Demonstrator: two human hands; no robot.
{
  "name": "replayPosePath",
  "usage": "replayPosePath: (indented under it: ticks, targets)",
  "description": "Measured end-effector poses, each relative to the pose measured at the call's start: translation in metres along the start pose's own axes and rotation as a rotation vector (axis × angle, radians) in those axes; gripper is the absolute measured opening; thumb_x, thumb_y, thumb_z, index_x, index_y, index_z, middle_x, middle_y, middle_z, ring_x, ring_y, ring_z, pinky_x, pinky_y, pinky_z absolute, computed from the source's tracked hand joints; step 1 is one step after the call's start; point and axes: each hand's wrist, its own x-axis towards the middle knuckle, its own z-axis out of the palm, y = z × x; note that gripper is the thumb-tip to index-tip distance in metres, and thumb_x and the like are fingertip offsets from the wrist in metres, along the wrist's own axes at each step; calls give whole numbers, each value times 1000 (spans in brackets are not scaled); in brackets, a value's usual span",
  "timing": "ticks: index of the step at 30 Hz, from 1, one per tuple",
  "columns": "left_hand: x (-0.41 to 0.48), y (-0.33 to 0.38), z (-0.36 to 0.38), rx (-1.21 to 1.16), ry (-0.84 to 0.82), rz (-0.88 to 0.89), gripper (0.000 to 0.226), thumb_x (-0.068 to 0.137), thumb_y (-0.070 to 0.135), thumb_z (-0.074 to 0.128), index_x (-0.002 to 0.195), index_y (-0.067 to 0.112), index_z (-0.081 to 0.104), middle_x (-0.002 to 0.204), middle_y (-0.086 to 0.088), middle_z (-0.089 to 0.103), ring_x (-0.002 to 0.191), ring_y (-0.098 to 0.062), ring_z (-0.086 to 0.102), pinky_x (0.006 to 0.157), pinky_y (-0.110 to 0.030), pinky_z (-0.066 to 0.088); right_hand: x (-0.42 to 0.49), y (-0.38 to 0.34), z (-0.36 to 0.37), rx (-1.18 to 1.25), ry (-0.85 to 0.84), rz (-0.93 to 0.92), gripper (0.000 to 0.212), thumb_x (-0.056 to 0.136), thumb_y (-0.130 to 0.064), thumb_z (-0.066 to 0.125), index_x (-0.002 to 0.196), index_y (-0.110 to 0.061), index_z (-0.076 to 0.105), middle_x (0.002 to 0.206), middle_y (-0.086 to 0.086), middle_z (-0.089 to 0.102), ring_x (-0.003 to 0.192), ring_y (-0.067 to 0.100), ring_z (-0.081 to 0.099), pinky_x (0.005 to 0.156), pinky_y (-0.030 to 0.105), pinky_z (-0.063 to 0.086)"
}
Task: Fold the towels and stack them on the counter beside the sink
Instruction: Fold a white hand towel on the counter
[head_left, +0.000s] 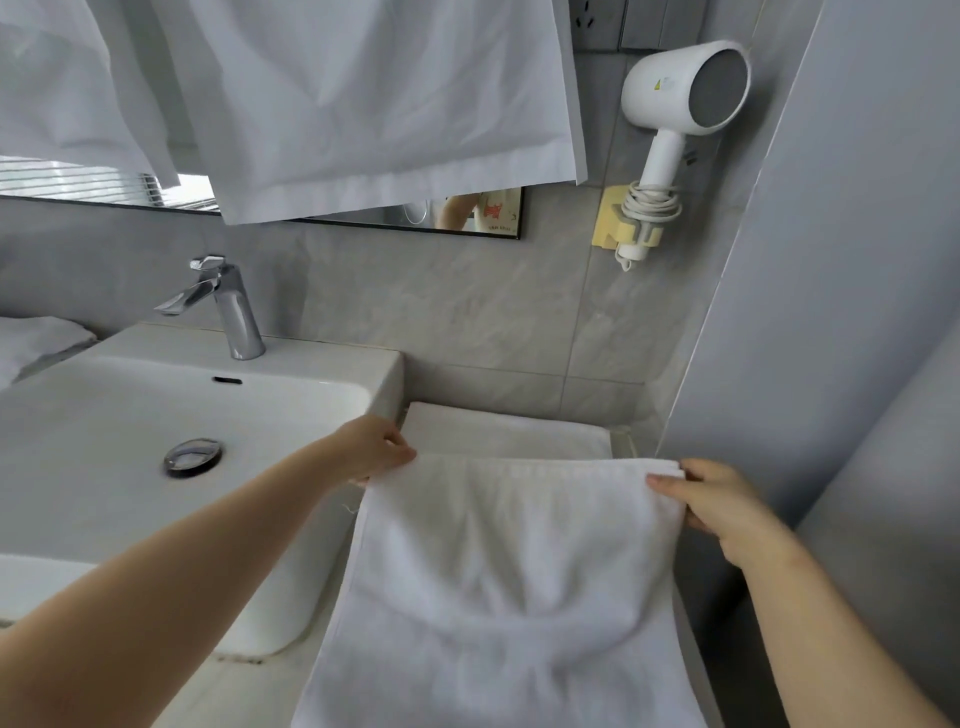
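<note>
A crumpled white cloth (31, 345) is seen at the far left edge of the counter, beside the sink (171, 415). The white basin is set on the counter with a chrome tap (223, 306) at its back rim and a metal drain plug (193, 457) in its bowl. The left hand (371, 449) is held at the sink's right edge, its fingers pinched closed on the left corner of a white towel (498, 582). The towel is stretched between both hands, and its length is draped down over the front edge of the counter (249, 691). Just behind the held edge, a folded towel (504, 434) is laid flat on the counter, in the back right corner between the sink and the wall. The right hand (722, 506) is closed on the towel's right corner, with the thumb laid on top. Above, white sheets (374, 104) are hung in front of a mirror (483, 213), and a white hair dryer (680, 98) is mounted in a yellow holder (608, 223) on the tiled wall at upper right.
</note>
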Motion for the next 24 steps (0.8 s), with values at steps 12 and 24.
replayPosePath:
  ticks: [12,24]
  targets:
    - [40,-10,41,537,175,-42,29,99,23,40,124,19,52,130,-9,37,110,-29,52,86,-36,48,43,21,39,-7,155,84,19,91,-9,52,72,-12,49,73,9,50,59,24,51,53,32,51]
    - [4,-27,148,517,-7,273,58,100,36,30,151,30,2,159,2,-4,147,-21,-7,118,-41,3,2,81,107,-803,-155,-216,56,99,-33,40,150,-28,15,156,-2,21,144,22,17,113,36,24]
